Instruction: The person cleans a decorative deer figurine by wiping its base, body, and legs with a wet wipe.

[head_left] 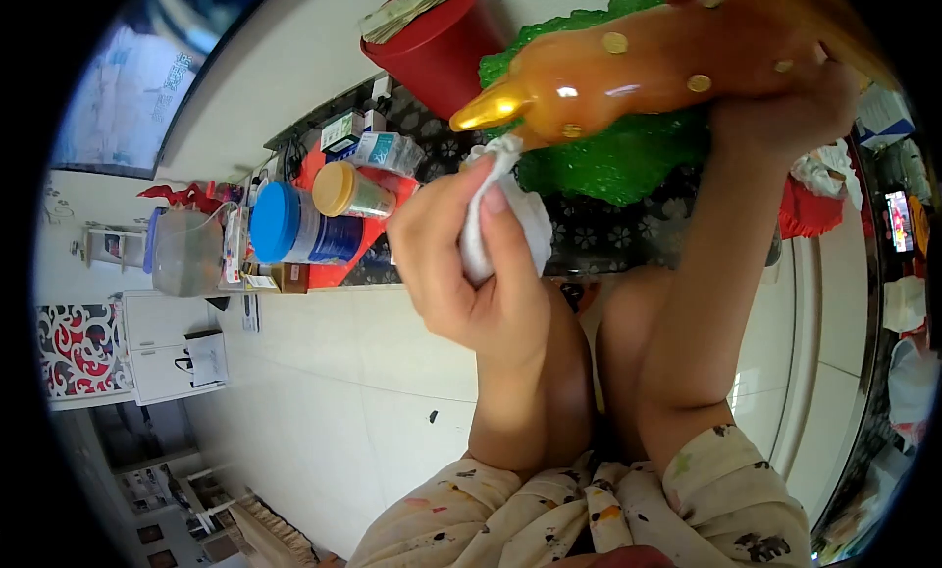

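A glossy orange ornament with gold coin-like spots and a pointed golden tip lies tilted across the upper right. My right hand grips its right part, and some of its fingers are hidden by the ornament. Closed around a crumpled white cloth, my left hand is just below the golden tip. The cloth's upper end is close to the ornament's underside; I cannot tell whether they touch. Behind and under the ornament is a translucent green, bumpy piece; whether the two are joined is unclear.
The dark flowered tabletop holds a blue-lidded tub, a yellow-lidded jar, small boxes and a red bucket with papers on top. A large clear container stands further left. A screen is at upper left.
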A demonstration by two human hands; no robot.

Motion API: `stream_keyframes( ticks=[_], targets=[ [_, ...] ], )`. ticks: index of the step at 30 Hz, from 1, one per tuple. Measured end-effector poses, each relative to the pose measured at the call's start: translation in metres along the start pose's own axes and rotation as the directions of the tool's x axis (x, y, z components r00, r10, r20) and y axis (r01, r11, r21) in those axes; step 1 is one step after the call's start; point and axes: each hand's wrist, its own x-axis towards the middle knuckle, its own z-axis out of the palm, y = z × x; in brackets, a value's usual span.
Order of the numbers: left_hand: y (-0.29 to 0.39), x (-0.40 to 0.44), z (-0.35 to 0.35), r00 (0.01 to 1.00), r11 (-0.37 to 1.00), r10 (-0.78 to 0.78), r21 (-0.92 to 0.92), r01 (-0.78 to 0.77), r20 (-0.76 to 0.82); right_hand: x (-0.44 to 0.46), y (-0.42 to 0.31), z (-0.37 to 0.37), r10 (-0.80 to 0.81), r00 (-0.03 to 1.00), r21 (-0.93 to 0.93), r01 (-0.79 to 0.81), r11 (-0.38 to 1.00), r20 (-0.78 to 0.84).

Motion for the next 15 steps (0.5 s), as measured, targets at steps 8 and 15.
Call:
stream_keyframes(
  ticks=[8,15],
  targets=[
    [-0.007,-0.004,0.006,0.999,0.997,0.026,-0.079,-0.024,0.029,0.007,0.004,-0.001,0.188,0.975,0.366,-0.133,0.921,-0.119],
    [-0.006,0.000,0.002,0.995,0.997,0.055,-0.057,-0.050,0.087,0.002,-0.005,0.025,0.107,0.987,0.025,-0.105,0.994,-0.118]
  ],
)
